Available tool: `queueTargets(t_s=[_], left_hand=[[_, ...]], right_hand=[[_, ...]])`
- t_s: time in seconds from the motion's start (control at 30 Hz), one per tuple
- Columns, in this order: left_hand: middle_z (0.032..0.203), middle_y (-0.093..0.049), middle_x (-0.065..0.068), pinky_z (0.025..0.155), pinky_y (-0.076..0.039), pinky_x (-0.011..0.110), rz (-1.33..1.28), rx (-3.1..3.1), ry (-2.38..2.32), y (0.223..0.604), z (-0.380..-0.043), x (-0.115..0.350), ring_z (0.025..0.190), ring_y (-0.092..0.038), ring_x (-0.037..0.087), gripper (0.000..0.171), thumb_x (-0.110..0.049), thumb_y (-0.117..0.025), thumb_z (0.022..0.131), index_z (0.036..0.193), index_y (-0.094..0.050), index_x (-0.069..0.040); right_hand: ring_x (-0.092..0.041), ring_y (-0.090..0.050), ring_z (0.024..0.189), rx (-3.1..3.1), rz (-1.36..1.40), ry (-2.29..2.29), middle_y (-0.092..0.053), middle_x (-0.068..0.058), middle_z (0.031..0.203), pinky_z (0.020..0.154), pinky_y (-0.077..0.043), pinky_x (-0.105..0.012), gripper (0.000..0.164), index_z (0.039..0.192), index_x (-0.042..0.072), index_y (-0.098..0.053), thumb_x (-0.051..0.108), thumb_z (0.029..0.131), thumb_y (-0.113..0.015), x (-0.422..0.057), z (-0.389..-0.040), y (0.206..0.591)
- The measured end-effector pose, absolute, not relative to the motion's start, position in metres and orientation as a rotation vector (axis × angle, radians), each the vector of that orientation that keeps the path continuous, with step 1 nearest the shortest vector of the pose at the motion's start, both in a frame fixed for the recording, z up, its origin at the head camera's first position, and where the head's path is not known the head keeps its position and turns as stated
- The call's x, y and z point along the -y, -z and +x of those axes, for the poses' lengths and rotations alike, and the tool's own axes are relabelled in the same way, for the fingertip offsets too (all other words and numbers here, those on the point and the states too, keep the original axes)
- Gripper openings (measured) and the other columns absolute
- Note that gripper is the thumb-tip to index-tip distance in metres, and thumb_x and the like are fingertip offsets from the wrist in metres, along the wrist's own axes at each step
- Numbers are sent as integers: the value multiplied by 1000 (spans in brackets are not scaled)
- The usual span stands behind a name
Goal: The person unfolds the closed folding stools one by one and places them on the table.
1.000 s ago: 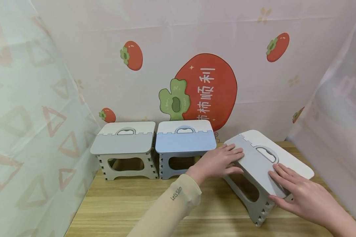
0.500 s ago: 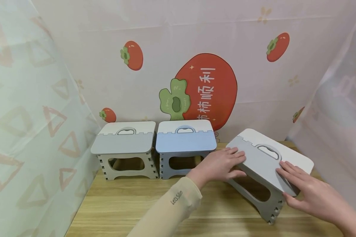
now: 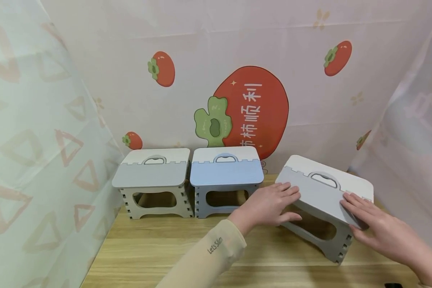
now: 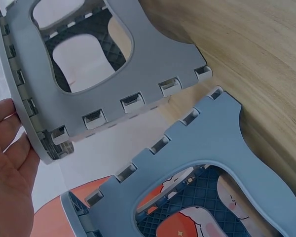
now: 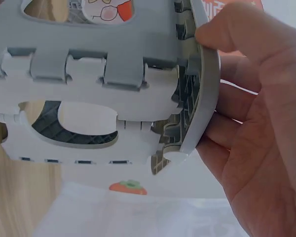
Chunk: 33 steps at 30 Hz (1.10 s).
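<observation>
In the head view, a grey-and-white folding stool stands at an angle on the right of the wooden table, a carry handle in its top. My left hand rests straight fingers on the top's left front edge, thumb below that edge. At the other end my right hand lays its fingers over the top. In the right wrist view its thumb bends at the rim of the stool top, fingers on the other side. A blue-and-white folding stool is just left of my left hand.
Another grey-and-white folding stool stands left of the blue one. A persimmon-printed cloth hangs behind the wooden table, with more cloth at both sides. A small black object shows at the bottom right edge.
The right-hand stool has turned counterclockwise as seen from above, its near right end swinging back and right, closer to parallel with the back cloth. Both hands have stayed on it.
</observation>
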<state>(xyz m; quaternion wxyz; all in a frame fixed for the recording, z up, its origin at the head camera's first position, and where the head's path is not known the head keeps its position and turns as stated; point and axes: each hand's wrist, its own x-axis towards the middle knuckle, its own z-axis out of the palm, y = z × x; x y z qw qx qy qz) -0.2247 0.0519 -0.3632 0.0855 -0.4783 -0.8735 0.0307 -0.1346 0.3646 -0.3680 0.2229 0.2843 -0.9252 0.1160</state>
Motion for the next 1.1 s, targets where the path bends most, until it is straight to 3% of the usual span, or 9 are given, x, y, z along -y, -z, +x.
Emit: queueTargets(t_s=[0.2,0.33,0.53,0.63,0.7,0.77,0.83,0.93,1.1], left_hand=[[163,-37,-7,125,-18,24,-1410,2605,-99,365,-222,-53,152,-30,13,72,-67,-39,102,158,-41,-23],[164,-37,-6,125,-18,24,-1398,2604,-102,365,-220,-53,153,-30,12,73,-68,-40,102,158,-41,-22],[165,-34,-6,125,-17,23,-1385,2623,-103,365,-219,-54,153,-28,12,74,-68,-39,102,159,-39,-22],[166,-33,-5,125,-16,24,-1387,2643,-103,364,-219,-54,154,-26,12,74,-68,-38,102,159,-38,-21],[166,-31,-5,126,-14,24,-1390,2654,-104,364,-218,-54,154,-25,12,75,-68,-37,102,160,-37,-21],[167,-30,-5,126,-14,24,-1390,2661,-108,364,-218,-54,155,-24,12,76,-69,-37,102,160,-36,-20],[167,-29,-5,126,-14,24,-1387,2668,-110,364,-218,-55,155,-23,12,76,-69,-36,102,160,-35,-20],[168,-28,-5,126,-14,24,-1382,2676,-110,365,-218,-56,155,-21,12,77,-69,-36,101,161,-34,-20],[168,-26,-3,126,-12,25,-1372,2677,-122,367,-218,-58,156,-20,13,78,-69,-35,102,161,-34,-19]], right_hand=[[9,-19,149,2476,847,-360,-30,21,162,113,-9,-1,47,146,18,-59,41,104,-58,-368,-140,370],[8,-26,147,2398,875,-389,-37,17,160,111,-15,0,60,139,14,-65,54,107,-35,-368,-147,372],[11,-26,145,2363,838,-387,-35,22,158,108,-14,3,60,141,18,-64,53,107,-29,-369,-154,377],[13,-26,143,2346,794,-347,-34,26,157,104,-46,-17,59,141,21,-64,51,108,-26,-369,-158,379],[16,-25,142,2350,757,-323,-33,28,155,88,-56,-39,57,140,20,-66,47,110,-26,-368,-160,381],[17,-23,141,2373,718,-298,-33,28,155,73,-50,-55,44,139,19,-66,34,113,-33,-368,-161,381],[19,-20,141,2406,680,-296,-34,27,154,74,-50,-57,35,140,17,-65,15,110,-47,-367,-162,382],[21,-15,140,2465,623,-296,-41,17,156,78,-49,-59,55,140,12,-64,-10,90,-65,-365,-164,381],[17,-13,143,2628,489,-302,-56,-13,147,88,-48,-65,53,138,4,-63,-5,86,-72,-358,-168,377]])
